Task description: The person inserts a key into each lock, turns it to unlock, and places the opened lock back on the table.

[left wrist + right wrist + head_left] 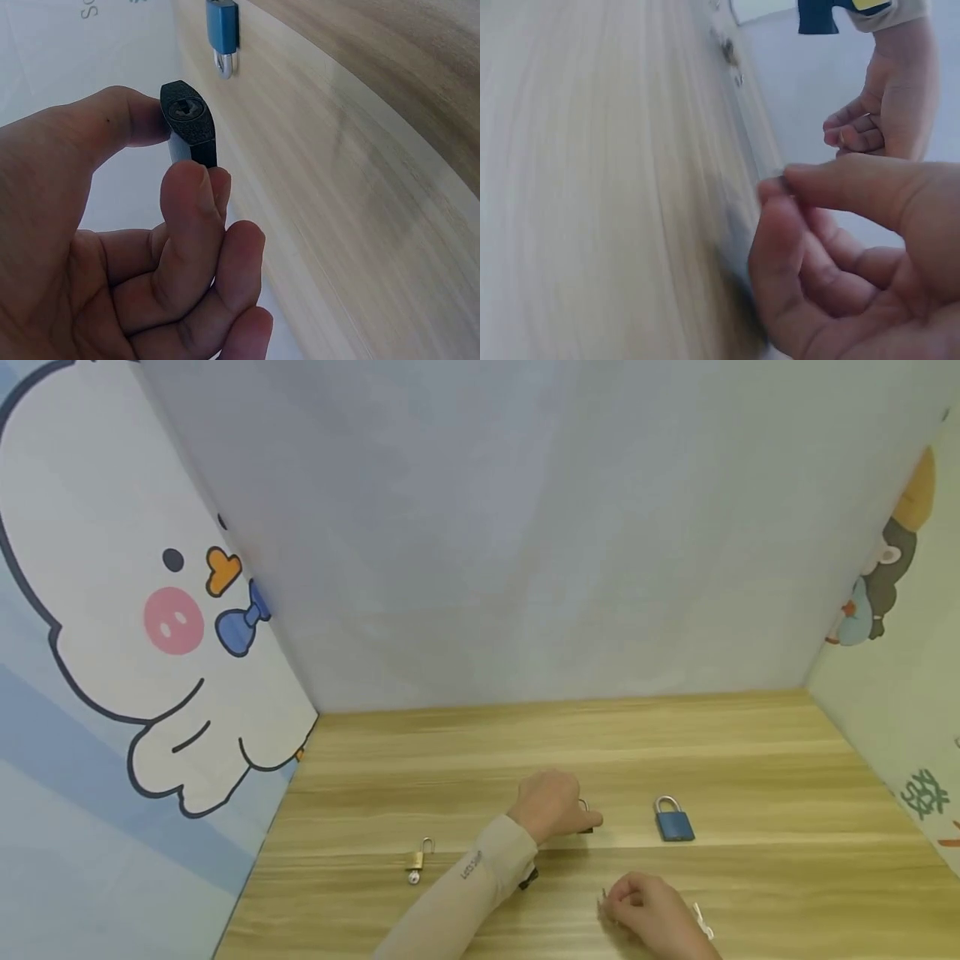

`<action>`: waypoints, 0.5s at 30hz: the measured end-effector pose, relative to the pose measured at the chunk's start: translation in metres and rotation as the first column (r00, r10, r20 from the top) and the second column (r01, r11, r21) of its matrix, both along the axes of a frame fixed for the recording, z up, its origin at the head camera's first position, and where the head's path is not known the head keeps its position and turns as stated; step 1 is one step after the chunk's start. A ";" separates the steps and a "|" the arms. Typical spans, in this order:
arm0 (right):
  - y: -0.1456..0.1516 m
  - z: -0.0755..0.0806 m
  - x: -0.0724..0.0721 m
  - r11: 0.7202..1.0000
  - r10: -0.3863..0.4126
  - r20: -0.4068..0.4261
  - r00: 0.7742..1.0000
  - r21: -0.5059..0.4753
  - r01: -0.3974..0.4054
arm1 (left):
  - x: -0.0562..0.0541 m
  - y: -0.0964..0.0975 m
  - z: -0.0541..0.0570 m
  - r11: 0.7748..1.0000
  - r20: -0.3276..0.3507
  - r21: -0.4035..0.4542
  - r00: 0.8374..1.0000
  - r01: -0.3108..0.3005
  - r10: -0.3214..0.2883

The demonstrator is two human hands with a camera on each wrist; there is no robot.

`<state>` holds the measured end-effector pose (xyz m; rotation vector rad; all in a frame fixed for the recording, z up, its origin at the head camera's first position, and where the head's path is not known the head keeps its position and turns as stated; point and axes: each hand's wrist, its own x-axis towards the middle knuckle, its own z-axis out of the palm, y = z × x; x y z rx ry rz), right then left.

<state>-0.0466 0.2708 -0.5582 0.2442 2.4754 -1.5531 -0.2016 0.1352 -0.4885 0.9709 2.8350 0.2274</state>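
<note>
In the left wrist view my left hand (150,247) pinches a small black padlock (187,112) between thumb and fingers, its keyhole end facing the camera. The head view shows that left hand (551,806) above the middle of the table, mostly covering the padlock. Nearer the front edge, my right hand (648,910) pinches a small thin thing, which looks like a key (603,895), pointing up from the fingertips. Fingers hide most of it in the right wrist view, where the right hand (840,255) is close to the tabletop. The two hands are apart.
A blue padlock (677,825) lies right of the left hand, its shackle toward the back. At left lies a brass padlock (415,862) with its shackle open and a key at its bottom. Silvery keys (702,921) lie beside the right hand on the wooden table (787,860).
</note>
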 end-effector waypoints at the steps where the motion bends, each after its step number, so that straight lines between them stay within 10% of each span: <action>1: -0.001 -0.001 -0.001 0.999 -0.007 -0.004 1.000 -0.045 0.007 | 0.000 -0.001 0.000 1.000 0.000 -0.005 1.000 -0.001 0.001; 15: -0.029 0.009 -0.019 0.933 -0.309 -0.076 0.948 -0.216 0.287 | 0.000 -0.009 0.004 1.000 0.013 -0.018 1.000 -0.021 0.021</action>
